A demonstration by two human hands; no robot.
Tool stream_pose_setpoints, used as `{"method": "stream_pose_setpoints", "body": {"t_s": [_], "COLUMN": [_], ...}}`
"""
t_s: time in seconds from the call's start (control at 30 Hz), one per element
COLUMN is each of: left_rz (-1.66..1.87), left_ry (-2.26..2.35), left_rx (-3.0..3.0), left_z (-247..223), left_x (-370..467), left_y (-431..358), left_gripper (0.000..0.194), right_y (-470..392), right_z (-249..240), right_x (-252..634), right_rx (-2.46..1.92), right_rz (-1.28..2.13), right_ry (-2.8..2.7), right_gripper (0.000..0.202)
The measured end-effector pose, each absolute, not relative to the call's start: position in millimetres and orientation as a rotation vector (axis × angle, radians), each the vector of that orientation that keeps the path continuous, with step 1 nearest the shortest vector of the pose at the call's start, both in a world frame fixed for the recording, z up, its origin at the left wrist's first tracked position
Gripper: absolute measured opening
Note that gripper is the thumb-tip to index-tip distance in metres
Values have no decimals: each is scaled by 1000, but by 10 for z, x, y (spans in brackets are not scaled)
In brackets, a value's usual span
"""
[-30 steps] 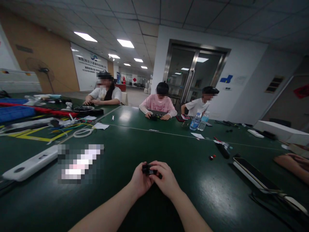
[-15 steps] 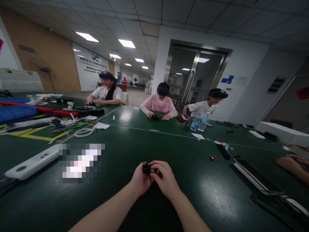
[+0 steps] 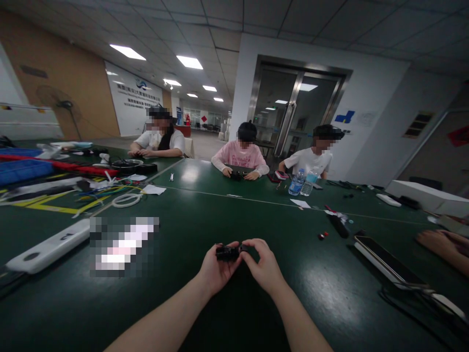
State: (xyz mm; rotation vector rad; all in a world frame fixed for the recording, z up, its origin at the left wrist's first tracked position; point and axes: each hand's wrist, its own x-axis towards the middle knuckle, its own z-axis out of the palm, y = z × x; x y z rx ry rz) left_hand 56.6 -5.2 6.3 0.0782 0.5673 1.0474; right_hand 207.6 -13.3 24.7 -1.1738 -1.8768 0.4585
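Note:
Just above the dark green table [image 3: 176, 298], my left hand [image 3: 216, 271] is closed round a small black part [image 3: 227, 252] that lies across its palm and fingers. Its exact kind is too small and dark to make out. Thumb and index finger of my right hand [image 3: 262, 261] pinch the right end of this black part; the other fingers of that hand are curled above. Both hands are close together near the front middle of the table.
On the left lie a white power strip [image 3: 47, 247] and a blurred-out bright object [image 3: 126, 247]. To the right are a phone [image 3: 390, 261], cables [image 3: 406, 313] and a black tool handle [image 3: 337, 226]. Two bottles [image 3: 296, 183] stand farther back. Several people sit around, one co-worker's hand [image 3: 436, 244] at the far right.
My right hand has shifted slightly right, from covering the black part's middle to its right end, so more of the part shows. The left hand stays nearly in place.

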Motion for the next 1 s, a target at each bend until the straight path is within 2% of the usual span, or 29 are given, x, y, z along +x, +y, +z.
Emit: {"method": "stream_pose_setpoints", "body": {"t_s": [1.0], "left_rz": [1021], "left_ry": [564], "left_rx": [28], "left_z": [152], "left_x": [549], "left_y": [-94], "left_gripper": [36], "right_y": [-86], "right_z": [290], "right_x": [2282], "right_rx": [-1177], "right_rz": [360], "right_ry": [-1778], "right_gripper": [24]}}
